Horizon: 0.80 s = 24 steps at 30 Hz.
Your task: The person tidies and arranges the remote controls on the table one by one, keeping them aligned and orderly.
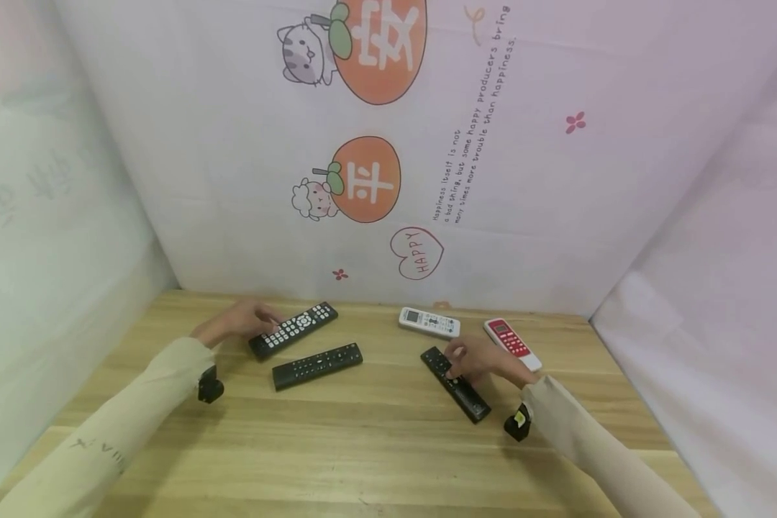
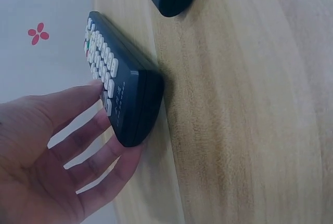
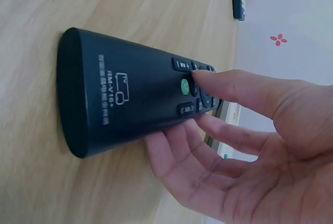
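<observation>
At the back left of the table, my left hand [image 1: 242, 320] holds a black remote control with white buttons [image 1: 301, 325]. In the left wrist view the thumb lies on the button face of this remote [image 2: 140, 96], and the fingers reach to its far edge and underside. My right hand [image 1: 482, 357] grips a slanted black remote control with a green button [image 1: 467, 400]. Seen from the right wrist, the thumb presses on the buttons of that remote [image 3: 135, 89] while the other fingers curl along its lower side. Its wide plain end points toward the person.
Another black remote control [image 1: 317, 367] lies between the hands, nearer the left. Behind the right hand are a white remote control [image 1: 429, 322] and a red-and-white one [image 1: 513, 345]. Printed white cloth [image 1: 524, 216] encloses the wooden table [image 1: 362, 453] at the back and sides.
</observation>
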Motion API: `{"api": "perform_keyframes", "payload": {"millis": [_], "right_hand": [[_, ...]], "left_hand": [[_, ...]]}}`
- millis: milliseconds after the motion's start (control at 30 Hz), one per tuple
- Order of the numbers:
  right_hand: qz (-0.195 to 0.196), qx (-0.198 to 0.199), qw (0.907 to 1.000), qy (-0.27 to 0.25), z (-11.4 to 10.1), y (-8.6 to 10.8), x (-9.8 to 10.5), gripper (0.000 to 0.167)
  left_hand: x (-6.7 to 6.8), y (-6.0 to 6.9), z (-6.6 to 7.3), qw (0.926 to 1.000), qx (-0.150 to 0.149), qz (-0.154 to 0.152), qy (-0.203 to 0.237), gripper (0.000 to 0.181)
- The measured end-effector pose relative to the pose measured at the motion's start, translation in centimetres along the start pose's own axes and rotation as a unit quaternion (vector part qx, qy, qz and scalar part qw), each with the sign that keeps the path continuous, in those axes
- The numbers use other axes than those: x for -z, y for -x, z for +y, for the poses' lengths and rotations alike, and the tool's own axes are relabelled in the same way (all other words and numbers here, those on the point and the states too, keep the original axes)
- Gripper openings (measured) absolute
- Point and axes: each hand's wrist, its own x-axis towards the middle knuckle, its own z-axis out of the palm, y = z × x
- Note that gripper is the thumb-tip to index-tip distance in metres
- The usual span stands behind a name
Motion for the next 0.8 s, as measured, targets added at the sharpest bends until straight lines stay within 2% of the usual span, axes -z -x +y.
{"api": "perform_keyframes", "payload": {"millis": [133, 367, 500, 800], "right_hand": [[0.002, -0.009, 1.0000, 0.000, -0.3, 0.0, -0.1, 0.050], [0.010, -0.030, 0.9995, 0.006, -0.7, 0.0, 0.0, 0.049], [-0.004, -0.028, 0.9995, -0.018, -1.1, 0.1, -0.8, 0.051], [-0.021, -0.007, 0.9948, -0.099, -1.4, 0.8, -2.1, 0.051]], "left_hand": [[0.0, 0.1, 0.0, 1.0000, -0.002, 0.002, -0.002, 0.034], [0.2, 0.3, 1.2, 0.9995, -0.014, 0.002, -0.029, 0.032], [0.2, 0.6, 1.4, 0.9990, -0.012, -0.002, -0.044, 0.032], [0.0, 0.4, 1.1, 0.9992, -0.021, 0.000, -0.032, 0.032]]}}
